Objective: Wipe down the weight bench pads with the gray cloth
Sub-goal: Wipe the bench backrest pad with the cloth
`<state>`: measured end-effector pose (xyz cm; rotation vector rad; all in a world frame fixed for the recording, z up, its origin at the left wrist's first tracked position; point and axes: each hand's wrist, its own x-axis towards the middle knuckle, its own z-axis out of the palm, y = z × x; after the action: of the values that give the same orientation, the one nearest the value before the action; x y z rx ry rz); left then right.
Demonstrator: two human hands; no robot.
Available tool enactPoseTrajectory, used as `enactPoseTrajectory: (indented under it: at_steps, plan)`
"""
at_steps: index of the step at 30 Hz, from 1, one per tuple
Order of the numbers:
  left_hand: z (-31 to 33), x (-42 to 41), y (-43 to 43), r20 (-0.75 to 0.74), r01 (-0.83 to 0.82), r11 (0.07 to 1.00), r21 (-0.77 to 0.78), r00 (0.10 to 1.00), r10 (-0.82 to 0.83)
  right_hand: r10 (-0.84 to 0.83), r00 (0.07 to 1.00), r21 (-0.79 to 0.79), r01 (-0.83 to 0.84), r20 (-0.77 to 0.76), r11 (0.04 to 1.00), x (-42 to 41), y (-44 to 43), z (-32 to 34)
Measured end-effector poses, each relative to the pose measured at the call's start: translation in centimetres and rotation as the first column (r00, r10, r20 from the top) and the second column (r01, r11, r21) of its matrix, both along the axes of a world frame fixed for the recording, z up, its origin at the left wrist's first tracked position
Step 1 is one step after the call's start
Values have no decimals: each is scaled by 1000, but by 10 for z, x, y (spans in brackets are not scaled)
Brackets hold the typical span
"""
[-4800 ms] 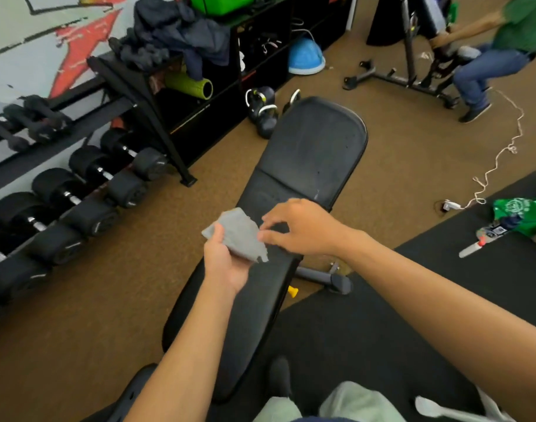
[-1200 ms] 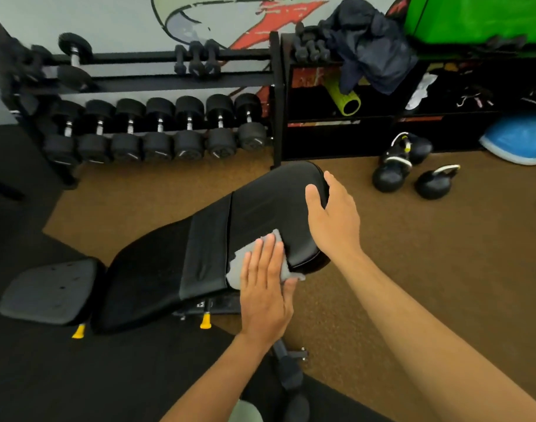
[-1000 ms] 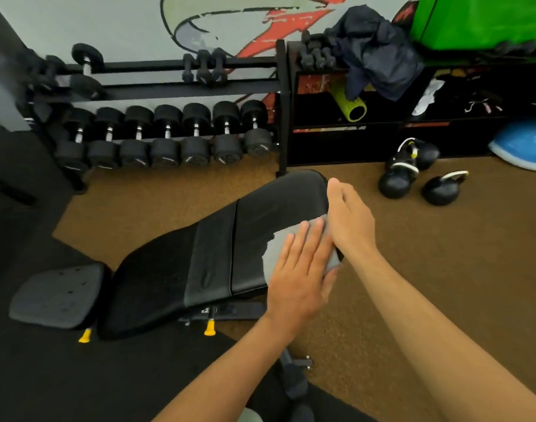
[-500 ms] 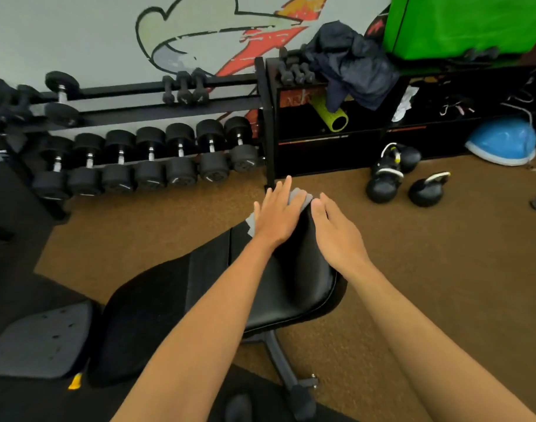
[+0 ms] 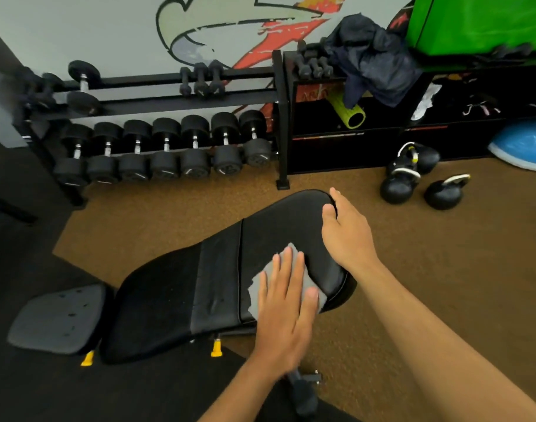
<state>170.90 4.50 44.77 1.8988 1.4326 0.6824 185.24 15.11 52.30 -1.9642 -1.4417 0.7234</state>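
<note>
Sliding back to the near edge of the black bench pad (image 5: 278,226), the left hand (image 5: 286,300) brings the gray cloth (image 5: 256,289) with it. Half a second ago both were up at the far rim, so this looks like the return half of a back-and-forth stroke across the head end. Its fingers are straight and slightly spread, pressing the cloth flat on the pad. The right hand (image 5: 347,236) lies on the rounded tip just beside it, fingers close together along the rim, holding nothing, and has barely shifted. I judge that only this end section is being wiped so far and the seat pad (image 5: 157,300) is still to do. No brand shows on the bench. Orange lettering on the shelf front (image 5: 317,92) and marks on the dumbbells (image 5: 166,147) are too blurred to read.
</note>
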Motion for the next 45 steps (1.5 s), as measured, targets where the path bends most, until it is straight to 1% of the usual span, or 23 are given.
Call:
enactPoseTrajectory:
  at_steps: [3,5,7,10,12,14,16,19,22,24,26,30,33,34,38,39,41,43,45]
  plan:
    - [-11,-2,-26,-56,-41,998,52,998,43,8,1000,9,-8,-6,1000,0,-2,0]
    - [-13,0,-23,-46,-54,996,77,997,58,12,1000,18,-11,-16,1000,0,-1,0]
    - [-7,3,-10,-24,-35,996,87,999,37,13,1000,20,-12,-25,1000,1,-1,0]
    - [3,6,29,4,42,998,49,999,-42,14,999,36,-12,-42,999,2,-1,-1]
    - [8,10,66,-6,83,996,28,997,-83,11,998,42,-9,-61,999,4,0,-2]
    - [12,14,109,-27,91,996,17,995,-91,-7,993,40,11,-115,999,5,1,-2]
    - [14,19,150,-42,63,998,1,997,-63,-33,985,41,40,-170,998,5,1,-1]
    - [25,28,196,-11,-13,998,-68,1000,12,-67,972,28,75,-223,997,5,-1,1]
    - [31,38,212,-71,-45,989,-141,997,35,-86,959,3,90,-270,996,7,0,4]
    - [35,43,207,-68,-60,991,-122,996,52,-77,950,-31,71,-302,997,9,1,7]
    - [37,49,191,-44,-41,996,-74,998,38,-88,928,-56,72,-363,996,13,2,9]
    - [40,58,127,-107,127,986,107,988,-115,-87,886,-19,88,-456,996,25,-7,12]
    - [39,53,71,-88,213,961,175,976,-200,-33,903,-11,32,-428,999,30,-17,11]
    - [35,49,50,-105,232,951,206,971,-214,-16,914,-23,7,-405,1000,30,-21,10]
    - [1,30,-20,-250,223,913,342,958,-140,16,935,-35,-30,-355,999,25,-30,4]
    - [-5,28,-25,-255,211,911,354,959,-123,12,933,-36,-27,-360,999,24,-31,4]
    - [-7,29,-21,-212,191,913,361,970,-119,2,919,-37,-18,-394,999,24,-33,5]
    - [1,36,-6,-160,166,919,357,980,-115,-8,897,-38,-10,-441,999,25,-34,8]
    - [13,44,16,-140,150,935,322,984,-109,-22,884,-46,0,-467,999,24,-34,10]
